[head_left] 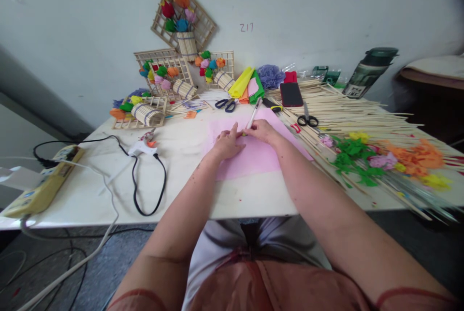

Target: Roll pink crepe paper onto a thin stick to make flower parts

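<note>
A sheet of pink paper point(250, 166) lies on the white table in front of me. My right hand point(264, 132) is closed around a white pen point(254, 111), its lower end down at the sheet. On the paper's left part rests my left hand point(229, 143), fingers apart and thumb stretched toward the right. Between the two hands, by the fingertips, is a small yellowish spot or piece too small to make out. Just behind the sheet lie dark-handled scissors point(225, 104) and a black-and-yellow tool handle point(272, 105).
At left are a white glue gun point(143, 148) with a looped cord and a yellow power strip point(43, 183). Stick lattices with paper flowers point(181, 25) stand behind. To the right lie thin wooden sticks point(337, 108), a phone point(291, 94), scissors point(307, 120), paper flowers point(415, 156) and a bottle point(369, 74).
</note>
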Demonstrator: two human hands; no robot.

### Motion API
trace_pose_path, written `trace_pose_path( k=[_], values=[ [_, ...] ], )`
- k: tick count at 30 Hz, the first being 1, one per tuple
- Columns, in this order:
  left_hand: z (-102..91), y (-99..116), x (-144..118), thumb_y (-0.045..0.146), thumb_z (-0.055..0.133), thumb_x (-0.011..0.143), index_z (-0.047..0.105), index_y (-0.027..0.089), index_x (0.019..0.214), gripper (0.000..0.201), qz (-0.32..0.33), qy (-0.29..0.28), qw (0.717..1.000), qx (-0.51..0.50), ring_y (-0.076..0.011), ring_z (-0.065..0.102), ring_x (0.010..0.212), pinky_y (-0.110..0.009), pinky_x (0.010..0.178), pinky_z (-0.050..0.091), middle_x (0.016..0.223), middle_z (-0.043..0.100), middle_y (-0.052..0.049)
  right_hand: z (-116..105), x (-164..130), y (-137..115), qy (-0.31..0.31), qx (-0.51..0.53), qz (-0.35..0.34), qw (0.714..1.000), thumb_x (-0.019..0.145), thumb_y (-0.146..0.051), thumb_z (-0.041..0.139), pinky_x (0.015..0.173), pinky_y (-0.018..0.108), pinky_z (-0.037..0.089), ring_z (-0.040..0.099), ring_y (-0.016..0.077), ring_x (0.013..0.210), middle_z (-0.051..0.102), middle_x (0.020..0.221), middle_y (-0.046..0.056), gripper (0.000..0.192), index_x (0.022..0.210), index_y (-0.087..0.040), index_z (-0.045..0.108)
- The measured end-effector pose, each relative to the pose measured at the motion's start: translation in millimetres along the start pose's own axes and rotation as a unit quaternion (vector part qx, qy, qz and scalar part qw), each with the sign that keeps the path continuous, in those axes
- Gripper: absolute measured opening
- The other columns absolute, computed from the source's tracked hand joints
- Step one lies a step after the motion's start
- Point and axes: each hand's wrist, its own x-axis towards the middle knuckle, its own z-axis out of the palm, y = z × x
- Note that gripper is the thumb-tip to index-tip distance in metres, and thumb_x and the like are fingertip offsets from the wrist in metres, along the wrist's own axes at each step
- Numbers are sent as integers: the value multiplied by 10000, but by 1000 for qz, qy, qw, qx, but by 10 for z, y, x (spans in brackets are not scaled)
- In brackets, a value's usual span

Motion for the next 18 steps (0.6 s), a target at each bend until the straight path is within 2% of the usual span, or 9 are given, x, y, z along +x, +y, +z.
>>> trace_pose_path(
  k=[7, 18],
  values=[
    [44, -41, 40, 423, 529, 769, 28, 193, 1449, 876, -8, 6, 998, -60, -313, 165, 1333, -441, 1042, 220, 1398, 414, -29, 2, 6, 13, -5, -17, -10, 1000, 697, -299, 666, 701, 249, 494, 652, 180, 781, 719, 824, 67, 214, 846, -153, 716],
    [39, -49, 34, 393, 537, 755, 36, 199, 1454, 882, 5, 3, 994, -106, -297, 166, 1341, -436, 1055, 207, 1387, 429, -2, -2, -7, -16, -5, -25, -5, 1000, 692, -283, 667, 688, 251, 490, 648, 186, 782, 717, 811, 70, 183, 810, -150, 713]
  ],
)
